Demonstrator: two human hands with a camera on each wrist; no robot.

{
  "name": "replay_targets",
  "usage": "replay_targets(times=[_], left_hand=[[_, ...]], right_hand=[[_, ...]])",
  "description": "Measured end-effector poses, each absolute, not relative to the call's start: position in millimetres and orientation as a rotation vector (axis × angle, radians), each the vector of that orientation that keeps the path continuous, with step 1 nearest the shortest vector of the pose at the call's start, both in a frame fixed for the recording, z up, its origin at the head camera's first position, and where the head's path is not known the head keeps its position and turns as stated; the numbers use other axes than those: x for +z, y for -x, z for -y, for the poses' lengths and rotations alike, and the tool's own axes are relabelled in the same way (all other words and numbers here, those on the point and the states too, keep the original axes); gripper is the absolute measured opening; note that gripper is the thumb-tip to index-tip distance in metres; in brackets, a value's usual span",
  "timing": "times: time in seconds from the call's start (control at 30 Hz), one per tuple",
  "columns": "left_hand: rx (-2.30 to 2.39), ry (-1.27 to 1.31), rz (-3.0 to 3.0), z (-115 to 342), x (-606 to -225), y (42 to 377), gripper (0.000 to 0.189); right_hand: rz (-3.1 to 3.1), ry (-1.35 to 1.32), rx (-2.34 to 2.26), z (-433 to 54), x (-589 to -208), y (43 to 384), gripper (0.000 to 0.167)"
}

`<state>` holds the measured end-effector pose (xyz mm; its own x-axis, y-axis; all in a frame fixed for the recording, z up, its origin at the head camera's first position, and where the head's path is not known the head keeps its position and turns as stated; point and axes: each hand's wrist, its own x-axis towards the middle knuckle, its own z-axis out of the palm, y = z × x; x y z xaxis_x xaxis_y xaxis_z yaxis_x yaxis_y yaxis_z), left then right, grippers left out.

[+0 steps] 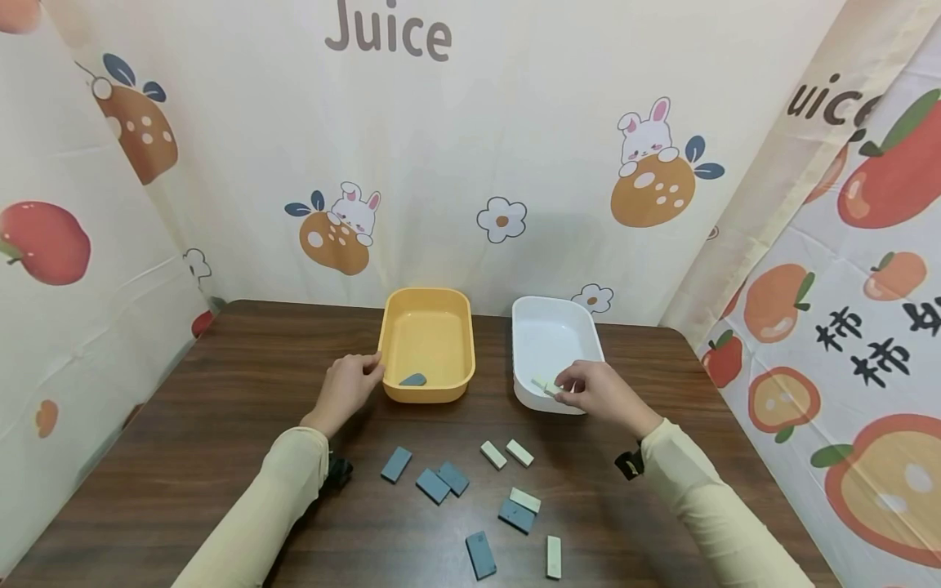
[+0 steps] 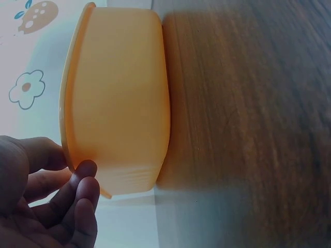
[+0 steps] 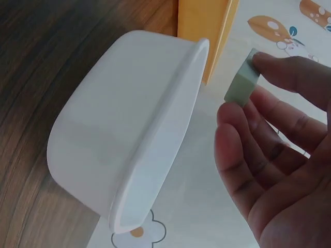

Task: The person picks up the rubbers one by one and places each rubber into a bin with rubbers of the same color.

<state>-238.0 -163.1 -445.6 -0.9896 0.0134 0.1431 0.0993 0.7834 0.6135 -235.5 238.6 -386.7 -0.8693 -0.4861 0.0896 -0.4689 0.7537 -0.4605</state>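
Note:
My left hand (image 1: 348, 388) pinches the rim of a yellow plastic bin (image 1: 426, 396) at its near left corner, thumb and fingers on either side of the edge in the left wrist view. One blue-grey block (image 1: 413, 380) lies inside that bin. Over the near end of a white bin (image 1: 547, 317), my right hand (image 1: 599, 390) holds a small pale green block (image 3: 243, 80) between thumb and fingertips, above the rim. Another pale block (image 1: 540, 382) shows in the white bin, just left of the held one.
Several blue-grey blocks (image 1: 397, 464) and pale green blocks (image 1: 519, 453) lie scattered on the dark wooden table (image 1: 243, 392) in front of the bins. One pale block (image 1: 525, 500) touches a blue-grey block (image 1: 517, 516). A printed curtain (image 1: 441, 147) hangs behind the table.

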Motion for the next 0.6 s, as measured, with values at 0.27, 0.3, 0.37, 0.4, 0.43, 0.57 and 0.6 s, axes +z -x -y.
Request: replay_targets(times=[0.27, 0.3, 0.37, 0.4, 0.43, 0.57, 0.6], left_hand=[[-0.995, 0.07, 2.837, 162.7, -445.6, 238.0, 0.038], [-0.999, 0.07, 2.835, 162.6, -445.9, 238.1, 0.038], [-1.014, 0.077, 2.834, 162.0, -446.7, 238.7, 0.039], [-1.014, 0.081, 2.833, 161.9, -447.1, 238.9, 0.039], [-1.012, 0.083, 2.831, 161.7, -447.4, 239.0, 0.039], [-1.005, 0.064, 2.833, 162.4, -449.2, 239.7, 0.038], [-1.002, 0.061, 2.835, 162.8, -449.5, 239.9, 0.038]], right_hand=[[-2.976, 0.685, -0.72, -245.0, -385.0, 245.6, 0.012], [-2.982, 0.673, -0.717, -245.9, -385.2, 246.8, 0.012], [-2.993, 0.648, -0.711, -248.0, -386.2, 249.4, 0.011], [-2.994, 0.638, -0.711, -248.9, -386.9, 250.7, 0.011], [-2.994, 0.623, -0.717, -249.6, -387.4, 252.0, 0.011], [-2.974, 0.579, -0.748, -251.5, -389.7, 257.2, 0.013], [-2.969, 0.556, -0.758, -251.8, -390.7, 258.7, 0.013]])
